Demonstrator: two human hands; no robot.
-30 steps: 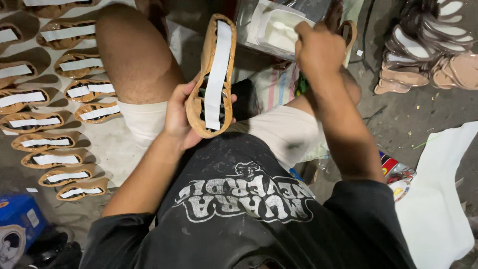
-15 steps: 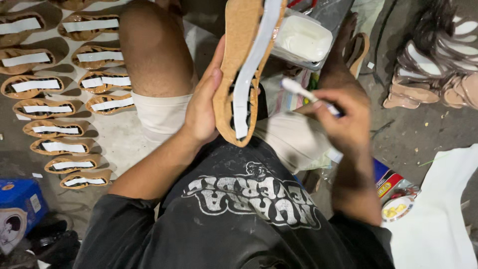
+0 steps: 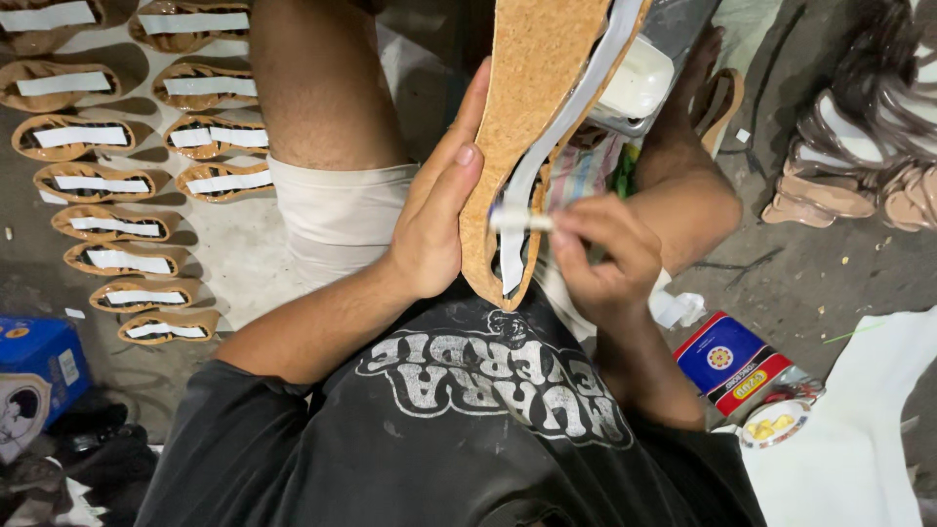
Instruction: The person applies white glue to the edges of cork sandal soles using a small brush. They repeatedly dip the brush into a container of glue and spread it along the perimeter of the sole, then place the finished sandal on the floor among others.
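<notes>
Two hands busy: left [image 3: 434, 220] clamps cork sole's [image 3: 532, 117] edge; right [image 3: 605, 259] pinches a brush [image 3: 517, 222].

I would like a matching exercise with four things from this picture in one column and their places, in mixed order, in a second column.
Things:
1. cork sole
2. white brush handle
3. rows of soles
4. blue box

Places:
A. floor, lower left corner
B. in the right hand
C. in the left hand
D. floor, upper left

Pairs: 1-C, 2-B, 3-D, 4-A
</notes>
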